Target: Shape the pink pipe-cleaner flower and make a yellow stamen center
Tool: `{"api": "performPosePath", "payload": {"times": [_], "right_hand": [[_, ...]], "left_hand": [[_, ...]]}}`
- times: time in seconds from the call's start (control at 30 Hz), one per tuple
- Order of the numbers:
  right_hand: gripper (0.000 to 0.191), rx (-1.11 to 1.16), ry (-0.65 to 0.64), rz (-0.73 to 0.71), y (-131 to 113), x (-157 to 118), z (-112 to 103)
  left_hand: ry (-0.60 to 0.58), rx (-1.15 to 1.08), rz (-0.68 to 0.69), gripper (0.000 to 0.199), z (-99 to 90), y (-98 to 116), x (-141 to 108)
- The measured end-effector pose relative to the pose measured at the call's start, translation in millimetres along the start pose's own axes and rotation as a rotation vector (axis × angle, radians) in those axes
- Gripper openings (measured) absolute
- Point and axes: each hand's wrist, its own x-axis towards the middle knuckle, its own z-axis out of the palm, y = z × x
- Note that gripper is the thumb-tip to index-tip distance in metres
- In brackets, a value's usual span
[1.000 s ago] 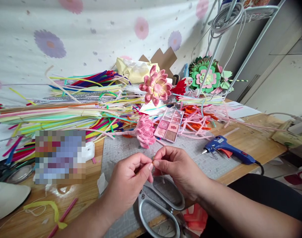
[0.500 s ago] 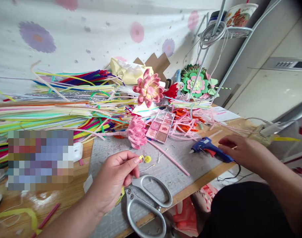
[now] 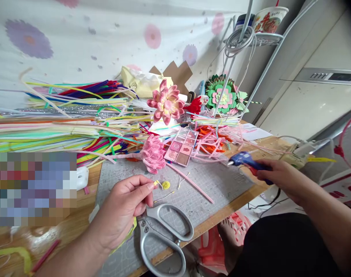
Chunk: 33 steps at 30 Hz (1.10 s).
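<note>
My left hand (image 3: 129, 204) pinches a small yellow piece (image 3: 156, 183) between thumb and forefinger; a thin pale strand hangs from it. Just beyond lies a round yellow disc (image 3: 165, 185) on the grey cutting mat (image 3: 218, 184). Silver-handled scissors (image 3: 166, 238) rest beside this hand, their blades partly hidden beneath it. On the right, my right hand (image 3: 275, 173) grips the handle of a blue glue gun (image 3: 247, 161), its nozzle pointing left above the mat. A fuzzy pink flower (image 3: 152, 154) lies between the hands, near an eyeshadow palette (image 3: 182, 147).
Bundles of coloured pipe cleaners (image 3: 62, 130) fill the back left. A pink and yellow flower (image 3: 166, 102) stands behind the palette. Pink and orange stems (image 3: 212, 140) lie tangled at centre right. A wire rack (image 3: 264, 39) holds a paper bowl (image 3: 270, 19). A black cord runs off the table.
My right hand has closed around the glue gun's handle and lifted it slightly off the mat. My left hand keeps its pinch. The view has shifted a little to the right.
</note>
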Motion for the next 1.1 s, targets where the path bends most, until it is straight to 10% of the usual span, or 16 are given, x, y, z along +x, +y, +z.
{"api": "performPosePath", "payload": {"times": [0.3,0.67,1.1], "right_hand": [[0.025,0.73,-0.257,0.28,-59.2,-52.7,51.6],[0.019,0.255,-0.506,-0.42,-98.6,-69.0,91.0],[0.016,0.115,-0.504,-0.54,-100.0,-67.3,95.0]], "left_hand": [[0.042,0.109,0.062,0.017,2.8,-1.6,-2.8],[0.061,0.057,0.061,0.013,0.0,-1.8,-2.7],[0.05,0.085,0.064,0.014,0.6,0.5,-6.4]]}}
